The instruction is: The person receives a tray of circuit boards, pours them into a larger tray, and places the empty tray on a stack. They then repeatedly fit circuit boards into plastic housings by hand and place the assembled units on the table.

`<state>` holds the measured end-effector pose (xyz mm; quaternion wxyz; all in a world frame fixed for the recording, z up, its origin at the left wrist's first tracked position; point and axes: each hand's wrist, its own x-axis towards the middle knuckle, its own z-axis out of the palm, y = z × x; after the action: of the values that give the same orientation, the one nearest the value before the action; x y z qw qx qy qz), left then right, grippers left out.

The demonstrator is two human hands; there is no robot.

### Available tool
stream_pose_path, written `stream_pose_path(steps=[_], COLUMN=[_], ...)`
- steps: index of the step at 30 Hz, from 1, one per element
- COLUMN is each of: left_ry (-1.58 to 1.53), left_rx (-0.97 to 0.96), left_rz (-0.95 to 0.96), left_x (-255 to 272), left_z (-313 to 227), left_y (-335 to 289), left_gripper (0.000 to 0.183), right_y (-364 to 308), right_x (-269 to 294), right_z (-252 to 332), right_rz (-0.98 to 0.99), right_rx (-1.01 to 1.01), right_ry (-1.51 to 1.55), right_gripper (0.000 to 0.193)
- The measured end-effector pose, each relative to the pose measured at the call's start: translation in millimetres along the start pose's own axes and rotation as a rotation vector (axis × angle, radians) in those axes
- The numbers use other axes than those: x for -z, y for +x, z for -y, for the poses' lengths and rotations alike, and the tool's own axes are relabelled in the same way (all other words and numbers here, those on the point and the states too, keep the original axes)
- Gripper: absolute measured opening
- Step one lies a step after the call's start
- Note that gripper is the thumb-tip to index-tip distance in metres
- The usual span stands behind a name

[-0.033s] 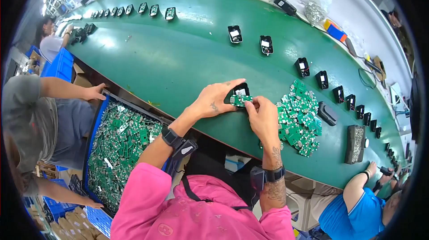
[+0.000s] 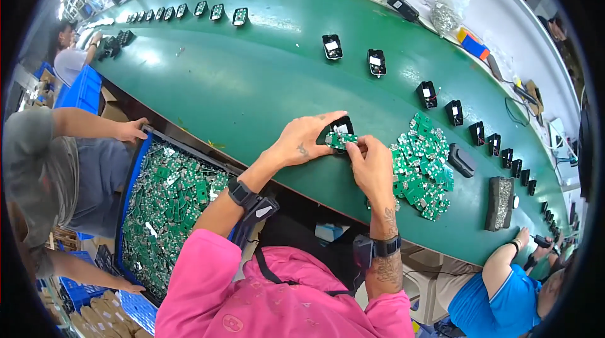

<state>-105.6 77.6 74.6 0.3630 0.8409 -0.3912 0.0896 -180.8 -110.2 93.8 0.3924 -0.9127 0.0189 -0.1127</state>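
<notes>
Over the near part of the green bench [image 2: 252,80], my left hand [image 2: 297,143] curls round a small black plastic housing [image 2: 343,122] with a white label inside. A green circuit board [image 2: 339,141] lies across the near end of that housing. My right hand [image 2: 374,168] pinches the board's right edge between thumb and fingers. The board overlaps the housing's opening, and whether it is seated cannot be seen. Right beside my right hand spreads a loose pile of green circuit boards [image 2: 421,171].
Housings [image 2: 427,94] line the bench at right; others holding boards [image 2: 240,17] stand far left. Right of the pile are a black case [image 2: 462,160] and a dark block [image 2: 500,204]. At left, another person's hands [image 2: 133,130] hold a crate [image 2: 128,202] of boards. A blue-shirted person [image 2: 498,294] sits right.
</notes>
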Motion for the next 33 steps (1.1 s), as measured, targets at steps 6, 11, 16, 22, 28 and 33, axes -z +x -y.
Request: stream_pose_path(steps=[6, 11, 16, 22, 28, 33], left_ry=[-0.827, -1.290, -0.992, -0.776, -1.020, -1.182], left_rx=[0.353, 0.324, 0.389, 0.333, 0.401, 0.502], left_rz=[0.066, -0.063, -0.051, -0.115, -0.120, -0.159], left_x=[13.2, -1.0, -5.8, -11.2, -12.0, -4.1], left_z=[-26.9, -43.2, -54.3, -74.1, -87.7, -105.0], left_y=[-22.4, -49.7, -57.8, -58.5, -62.4, -74.2], left_gripper=[0.068, 0.069, 0.058, 0.055, 0.053, 0.055], right_y=[-17.5, -43.7, -53.8, -55.6, -68.6, -84.9], right_x=[-5.4, -20.4, -6.3, -8.2, -4.4, 8.2], right_z=[4.9, 17.4, 41.2, 46.8, 46.5, 60.3], right_rz=[-0.018, -0.048, -0.275, -0.206, -0.243, -0.134], right_rx=[-0.161, -0.168, 0.132, 0.240, 0.258, 0.315], right_ry=[0.375, 0.403, 0.089, 0.225, 0.274, 0.278], right_gripper=[0.020, 0.022, 0.018, 0.012, 0.008, 0.011])
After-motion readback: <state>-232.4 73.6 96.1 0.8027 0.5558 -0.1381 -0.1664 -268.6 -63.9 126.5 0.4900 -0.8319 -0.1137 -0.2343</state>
